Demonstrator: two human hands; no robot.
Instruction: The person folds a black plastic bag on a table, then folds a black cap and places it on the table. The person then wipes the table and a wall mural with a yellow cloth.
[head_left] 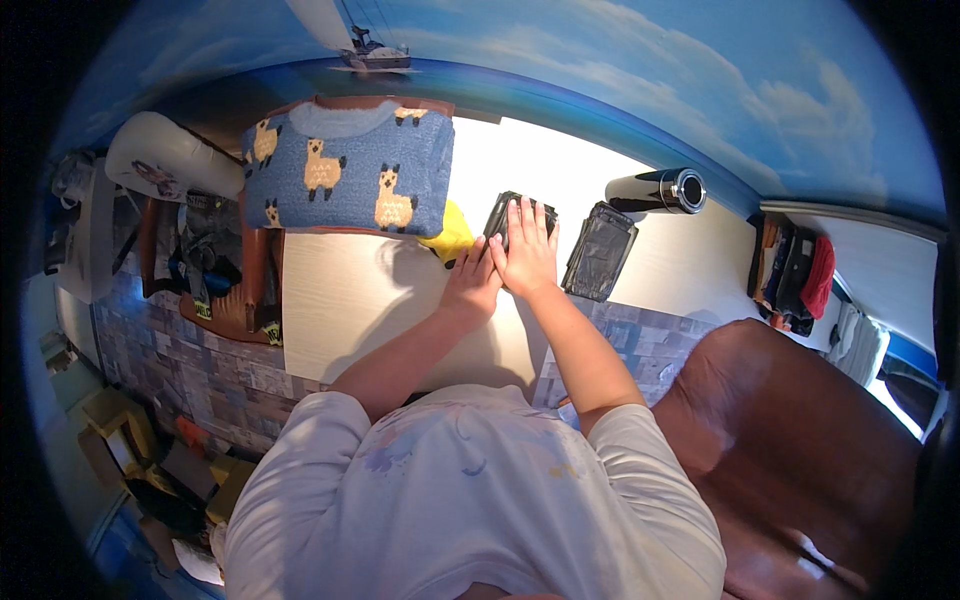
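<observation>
My right hand (527,255) lies flat with its fingers stretched out over a small folded black bundle (497,217), which looks like plastic or thin shiny cloth. My left hand (470,290) rests just left of it, fingers extended, its fingertips close to the bundle's near edge and to a yellow cloth-like thing (453,230). Both hands are open, pressing rather than gripping. Part of the bundle is hidden under the right fingers. To the right lies a second flat, folded black bundle (600,250) with a shiny, creased surface, apart from my hands.
A blue sweater (350,165) with llama figures lies at the table's (400,290) far left. A shiny dark cylinder (655,190) lies at the far right. A brown seat (800,440) stands near right; a brown chair (262,290) with items on it stands left, below a white cushion (165,150).
</observation>
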